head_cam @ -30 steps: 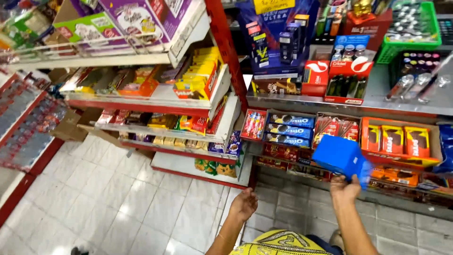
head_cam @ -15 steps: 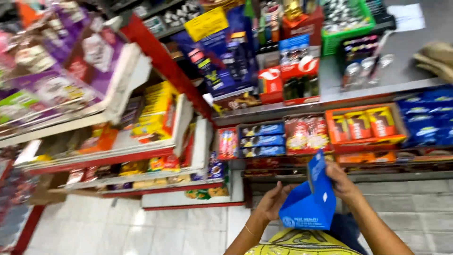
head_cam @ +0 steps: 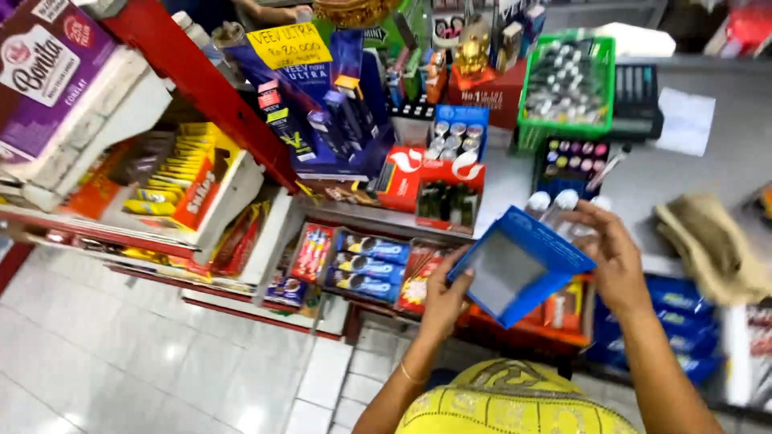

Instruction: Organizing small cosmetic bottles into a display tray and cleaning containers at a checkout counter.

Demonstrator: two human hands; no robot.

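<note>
Both hands grip an empty blue display box [head_cam: 515,265] just above the snack shelf [head_cam: 378,265], left hand [head_cam: 442,297] pinching its lower corner, right hand [head_cam: 615,257] curling fingers over its far edge, likely needing careful levelling onto the counter.

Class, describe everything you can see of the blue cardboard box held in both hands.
The blue cardboard box is a shallow open tray with low blue walls and a plain grey inside, empty. It is tilted, its opening facing the camera. The left hand grips its lower left edge, the right hand its upper right corner, above the snack shelves.
</note>
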